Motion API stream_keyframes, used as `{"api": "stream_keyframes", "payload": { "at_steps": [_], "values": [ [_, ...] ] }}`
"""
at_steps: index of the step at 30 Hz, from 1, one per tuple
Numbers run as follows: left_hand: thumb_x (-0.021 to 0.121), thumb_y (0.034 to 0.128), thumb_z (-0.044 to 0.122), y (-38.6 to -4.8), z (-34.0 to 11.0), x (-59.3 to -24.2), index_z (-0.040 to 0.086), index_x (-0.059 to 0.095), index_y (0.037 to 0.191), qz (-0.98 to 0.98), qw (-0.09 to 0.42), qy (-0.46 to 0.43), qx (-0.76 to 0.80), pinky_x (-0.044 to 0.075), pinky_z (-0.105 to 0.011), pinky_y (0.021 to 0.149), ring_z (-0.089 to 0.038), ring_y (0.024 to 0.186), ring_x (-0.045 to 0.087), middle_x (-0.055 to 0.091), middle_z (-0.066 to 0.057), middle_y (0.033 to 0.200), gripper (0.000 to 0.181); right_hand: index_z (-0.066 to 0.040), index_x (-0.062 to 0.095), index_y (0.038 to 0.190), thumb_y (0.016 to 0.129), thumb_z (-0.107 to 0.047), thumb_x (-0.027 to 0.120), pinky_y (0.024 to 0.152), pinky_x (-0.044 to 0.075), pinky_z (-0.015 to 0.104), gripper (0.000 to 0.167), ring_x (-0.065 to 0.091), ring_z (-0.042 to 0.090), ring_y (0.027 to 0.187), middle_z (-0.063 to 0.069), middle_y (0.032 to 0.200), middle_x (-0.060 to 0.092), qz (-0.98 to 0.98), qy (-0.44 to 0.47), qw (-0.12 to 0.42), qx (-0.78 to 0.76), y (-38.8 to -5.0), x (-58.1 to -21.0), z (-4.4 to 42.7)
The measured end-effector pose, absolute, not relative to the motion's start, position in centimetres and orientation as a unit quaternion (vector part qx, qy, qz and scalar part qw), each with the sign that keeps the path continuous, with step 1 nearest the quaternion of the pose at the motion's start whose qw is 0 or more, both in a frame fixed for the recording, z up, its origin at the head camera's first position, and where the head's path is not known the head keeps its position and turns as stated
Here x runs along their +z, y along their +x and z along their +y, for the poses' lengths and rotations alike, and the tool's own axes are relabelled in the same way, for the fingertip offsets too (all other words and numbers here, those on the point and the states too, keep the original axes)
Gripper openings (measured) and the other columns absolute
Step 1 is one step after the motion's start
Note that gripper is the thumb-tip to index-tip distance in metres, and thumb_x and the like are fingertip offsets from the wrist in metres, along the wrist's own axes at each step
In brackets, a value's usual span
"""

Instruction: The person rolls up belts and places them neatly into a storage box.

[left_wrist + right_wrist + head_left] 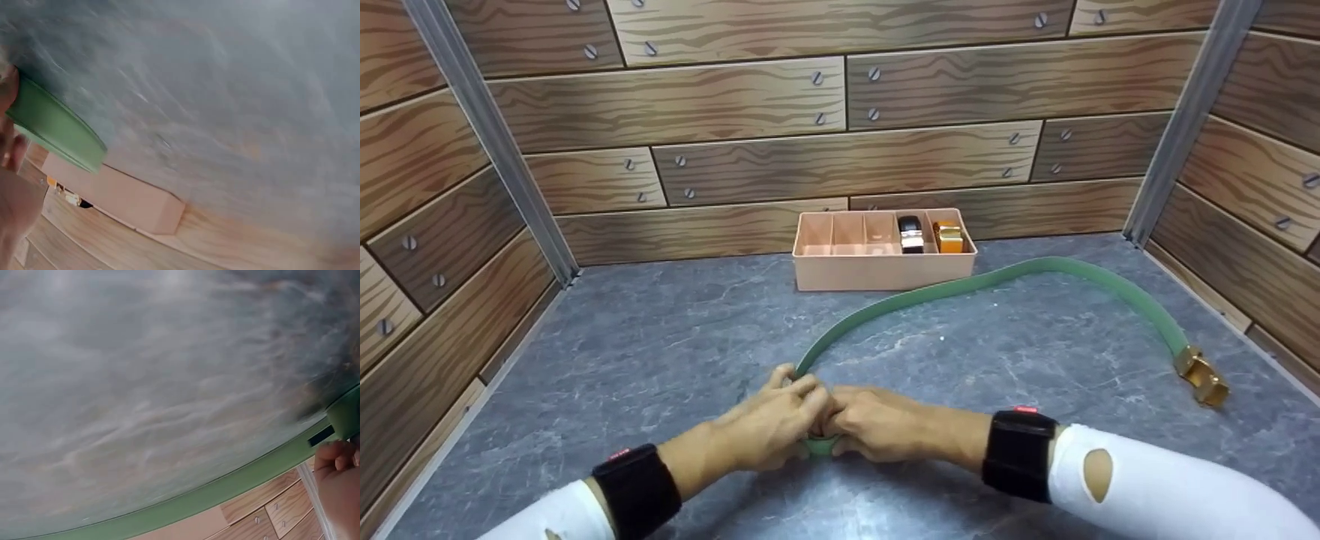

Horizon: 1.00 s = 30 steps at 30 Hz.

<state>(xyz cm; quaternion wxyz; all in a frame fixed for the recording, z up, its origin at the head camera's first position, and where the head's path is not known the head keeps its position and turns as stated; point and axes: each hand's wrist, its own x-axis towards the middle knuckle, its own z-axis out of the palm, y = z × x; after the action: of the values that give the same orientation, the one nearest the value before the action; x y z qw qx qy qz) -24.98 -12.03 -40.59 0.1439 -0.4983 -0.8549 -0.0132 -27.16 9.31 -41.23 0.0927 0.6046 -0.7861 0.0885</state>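
A long green belt (1050, 264) stands on edge across the grey tabletop in a wide curve. Its gold buckle (1204, 377) lies at the right. Near the front middle, my left hand (769, 429) and right hand (885, 424) meet and grip the other end of the belt, with a short bend of green strap showing beneath the fingers. The left wrist view has the strap (59, 126) running out from the left fingers. In the right wrist view, curled right fingers (332, 458) pinch the strap beside a small dark mark. Most of the gripped part is hidden.
At the back wall stands a pink divided box (885, 272), close behind the belt. Two right-hand compartments hold a black coiled strap (910, 232) with a shiny buckle and an orange one (949, 238). Wood-patterned walls (750, 172) enclose the tabletop at the back and sides.
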Motion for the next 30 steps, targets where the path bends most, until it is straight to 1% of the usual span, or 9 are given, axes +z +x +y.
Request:
{"api": "stream_keyframes", "payload": {
  "at_steps": [2, 4, 10, 13, 15, 19, 22, 27, 30],
  "values": [
    [0.085, 0.0706, 0.020, -24.9, -11.9, -40.5, 0.014, 0.046, 0.111, -0.841, 0.156, -0.518, 0.020, 0.035, -0.041, 0.098, -0.015, 0.116, 0.052, 0.066, 0.009, 0.088, 0.057, -0.013, 0.072, 0.097, 0.085, -0.024, 0.074, 0.100, 0.047, 0.026, 0.017, 0.061, 0.012, 0.108, -0.001, 0.108, 0.065, -0.785, 0.606, 0.091, 0.088, -27.1, -41.1, 9.7],
    [0.083, 0.0703, 0.019, -24.9, -11.8, -40.7, 0.014, 0.045, 0.112, -0.828, 0.177, -0.531, 0.029, 0.035, -0.039, 0.095, -0.015, 0.117, 0.052, 0.067, 0.010, 0.084, 0.057, -0.012, 0.072, 0.098, 0.085, -0.025, 0.074, 0.099, 0.048, 0.027, 0.018, 0.061, 0.012, 0.107, -0.001, 0.108, 0.066, -0.788, 0.603, 0.095, 0.082, -27.0, -40.9, 9.9],
    [0.087, 0.0596, 0.017, -24.6, -11.5, -41.8, 0.012, 0.047, 0.105, -0.797, 0.252, -0.547, -0.046, 0.036, -0.034, 0.084, -0.012, 0.087, 0.055, 0.057, 0.008, 0.078, 0.060, -0.013, 0.074, 0.105, 0.084, -0.025, 0.076, 0.093, 0.051, 0.024, 0.025, 0.065, 0.011, 0.099, 0.000, 0.106, 0.070, -0.795, 0.591, 0.113, 0.080, -26.3, -40.9, 10.0],
    [0.087, 0.0584, 0.016, -24.4, -11.0, -42.4, 0.011, 0.046, 0.099, -0.783, 0.278, -0.552, -0.079, 0.036, -0.033, 0.081, -0.010, 0.077, 0.055, 0.054, 0.009, 0.073, 0.058, -0.015, 0.075, 0.103, 0.083, -0.023, 0.076, 0.087, 0.053, 0.021, 0.022, 0.068, 0.011, 0.094, -0.001, 0.100, 0.072, -0.797, 0.587, 0.117, 0.080, -25.9, -41.2, 10.2],
    [0.087, 0.0585, 0.017, -24.3, -10.8, -42.4, 0.010, 0.046, 0.098, -0.781, 0.278, -0.553, -0.085, 0.037, -0.032, 0.079, -0.010, 0.073, 0.057, 0.054, 0.009, 0.072, 0.058, -0.016, 0.075, 0.100, 0.082, -0.022, 0.077, 0.083, 0.053, 0.019, 0.019, 0.068, 0.010, 0.091, -0.002, 0.096, 0.072, -0.798, 0.586, 0.112, 0.083, -25.8, -41.5, 10.3],
    [0.089, 0.0628, 0.026, -24.3, -10.7, -41.7, 0.010, 0.044, 0.100, -0.794, 0.229, -0.560, -0.062, 0.038, -0.030, 0.080, -0.009, 0.071, 0.059, 0.058, 0.008, 0.073, 0.060, -0.013, 0.074, 0.100, 0.082, -0.018, 0.077, 0.085, 0.051, 0.014, 0.019, 0.070, 0.009, 0.093, -0.001, 0.098, 0.073, -0.797, 0.589, 0.081, 0.104, -26.1, -41.6, 10.6],
    [0.087, 0.0665, 0.028, -24.3, -10.7, -41.4, 0.011, 0.043, 0.099, -0.794, 0.202, -0.573, -0.030, 0.039, -0.030, 0.083, -0.008, 0.067, 0.058, 0.060, 0.009, 0.072, 0.057, -0.014, 0.073, 0.101, 0.083, -0.019, 0.076, 0.085, 0.051, 0.014, 0.020, 0.070, 0.009, 0.093, -0.001, 0.099, 0.072, -0.799, 0.586, 0.061, 0.120, -26.4, -41.6, 11.0],
    [0.088, 0.0655, 0.025, -23.8, -9.8, -42.1, 0.011, 0.042, 0.097, -0.785, 0.243, -0.569, -0.031, 0.037, -0.025, 0.072, -0.008, 0.059, 0.051, 0.053, 0.010, 0.065, 0.057, -0.017, 0.073, 0.099, 0.084, -0.028, 0.076, 0.080, 0.053, 0.015, 0.018, 0.067, 0.006, 0.085, -0.004, 0.094, 0.067, -0.805, 0.574, 0.073, 0.132, -26.3, -41.7, 11.4],
    [0.088, 0.0651, 0.023, -23.5, -9.6, -42.3, 0.009, 0.043, 0.098, -0.782, 0.249, -0.567, -0.071, 0.034, -0.023, 0.067, -0.007, 0.060, 0.053, 0.053, 0.009, 0.065, 0.058, -0.017, 0.073, 0.098, 0.084, -0.029, 0.076, 0.082, 0.052, 0.015, 0.019, 0.069, 0.007, 0.088, -0.003, 0.096, 0.071, -0.801, 0.577, 0.069, 0.145, -26.2, -41.7, 11.4]
  ]
}}
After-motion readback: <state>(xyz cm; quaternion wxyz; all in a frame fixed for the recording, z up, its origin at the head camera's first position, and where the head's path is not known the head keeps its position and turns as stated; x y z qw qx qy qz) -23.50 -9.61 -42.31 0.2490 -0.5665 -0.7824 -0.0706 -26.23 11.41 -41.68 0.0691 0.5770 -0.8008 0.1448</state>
